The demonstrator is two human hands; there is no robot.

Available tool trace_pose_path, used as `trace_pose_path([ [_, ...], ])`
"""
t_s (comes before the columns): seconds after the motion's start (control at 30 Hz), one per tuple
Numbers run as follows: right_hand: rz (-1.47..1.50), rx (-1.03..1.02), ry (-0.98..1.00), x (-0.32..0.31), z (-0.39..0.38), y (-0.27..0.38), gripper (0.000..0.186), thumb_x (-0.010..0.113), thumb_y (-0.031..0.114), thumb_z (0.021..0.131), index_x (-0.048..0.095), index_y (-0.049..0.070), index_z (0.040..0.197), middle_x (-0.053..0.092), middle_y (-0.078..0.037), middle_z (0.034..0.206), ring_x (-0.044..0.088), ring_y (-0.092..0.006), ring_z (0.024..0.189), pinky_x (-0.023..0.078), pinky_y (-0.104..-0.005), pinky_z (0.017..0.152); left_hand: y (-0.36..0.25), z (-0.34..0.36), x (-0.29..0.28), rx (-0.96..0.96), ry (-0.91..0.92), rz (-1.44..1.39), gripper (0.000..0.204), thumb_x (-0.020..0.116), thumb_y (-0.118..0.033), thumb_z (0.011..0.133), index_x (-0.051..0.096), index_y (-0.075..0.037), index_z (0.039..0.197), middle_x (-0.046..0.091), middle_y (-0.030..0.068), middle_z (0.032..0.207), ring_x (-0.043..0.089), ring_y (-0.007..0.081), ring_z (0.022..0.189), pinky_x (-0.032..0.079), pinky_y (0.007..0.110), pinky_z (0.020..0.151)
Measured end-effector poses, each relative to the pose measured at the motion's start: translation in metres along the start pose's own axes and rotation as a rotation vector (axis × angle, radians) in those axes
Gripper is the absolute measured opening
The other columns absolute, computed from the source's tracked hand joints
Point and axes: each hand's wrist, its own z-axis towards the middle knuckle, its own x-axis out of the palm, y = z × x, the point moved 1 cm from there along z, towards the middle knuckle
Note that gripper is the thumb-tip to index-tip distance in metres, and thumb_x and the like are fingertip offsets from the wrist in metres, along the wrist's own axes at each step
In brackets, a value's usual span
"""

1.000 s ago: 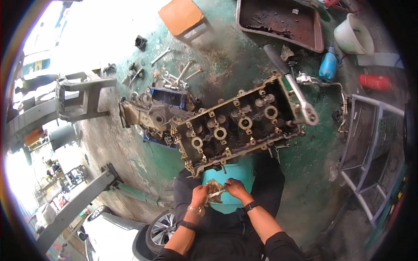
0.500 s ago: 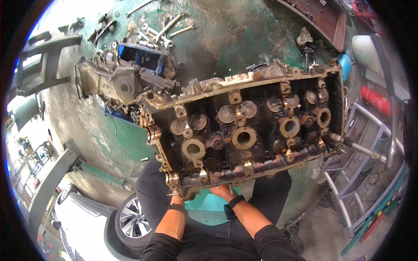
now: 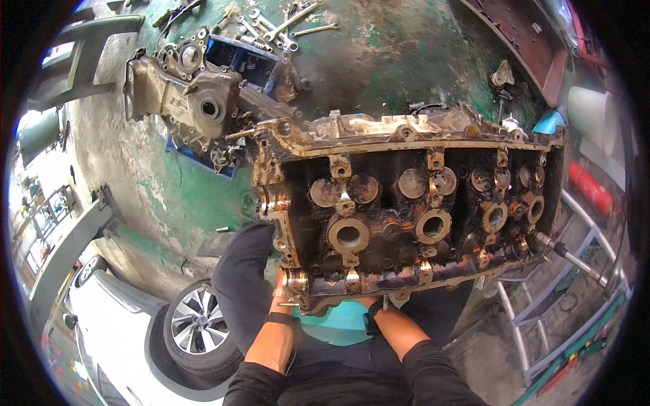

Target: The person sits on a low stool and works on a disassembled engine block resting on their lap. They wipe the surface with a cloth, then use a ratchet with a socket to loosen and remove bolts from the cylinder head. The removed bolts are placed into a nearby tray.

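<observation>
A large, oily engine cylinder head (image 3: 389, 227) fills the middle, tilted with its dark, open inner side facing me. It shows round bores, valve bucket tops and worn bearing saddles. My left hand (image 3: 279, 283) is at its lower left corner, partly covered by the casting. Further right, my right hand (image 3: 365, 302) reaches beneath the lower edge. Both hands appear closed on the head from below, though their fingers are hidden behind it. A metal rod (image 3: 575, 260) juts out at the head's lower right end.
A timing cover (image 3: 196, 101) lies beyond the head's left end, by a blue crate (image 3: 247, 57). Wrenches (image 3: 284, 27) are scattered on the green floor. A ladder (image 3: 542, 304) and red cylinder (image 3: 590, 188) stand right; a car wheel (image 3: 200, 328) is at lower left.
My view has turned a little, and the cylinder head now appears further right and slightly lower. Both hands stay at its lower edge; less of my right hand shows.
</observation>
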Motion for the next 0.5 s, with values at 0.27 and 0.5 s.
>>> trace_pose_path([
  [0.27,-0.328,0.169,0.044,-0.003,-0.016,-0.059,0.049,0.056,0.027,0.089,0.052,-0.001,0.13,0.05,-0.026,0.13,0.05,-0.0413,0.114,0.039,-0.0593,0.095,0.026,0.002,0.07,-0.015,-0.009,0.137,0.038,0.057,-0.038,0.093,0.068,-0.001,0.098,0.069,0.015,0.084,0.066,0.0283,0.073,0.052,0.042,0.062],
  [0.5,-0.538,0.13,0.021,0.01,-0.001,-0.099,0.055,0.056,0.026,0.088,0.05,-0.004,0.134,0.046,-0.028,0.135,0.047,-0.0427,0.118,0.036,-0.0621,0.098,0.048,0.038,0.109,0.012,-0.014,0.351,0.039,0.057,-0.038,0.093,0.067,-0.002,0.099,0.069,0.016,0.084,0.066,0.0294,0.073,0.052,0.042,0.062],
])
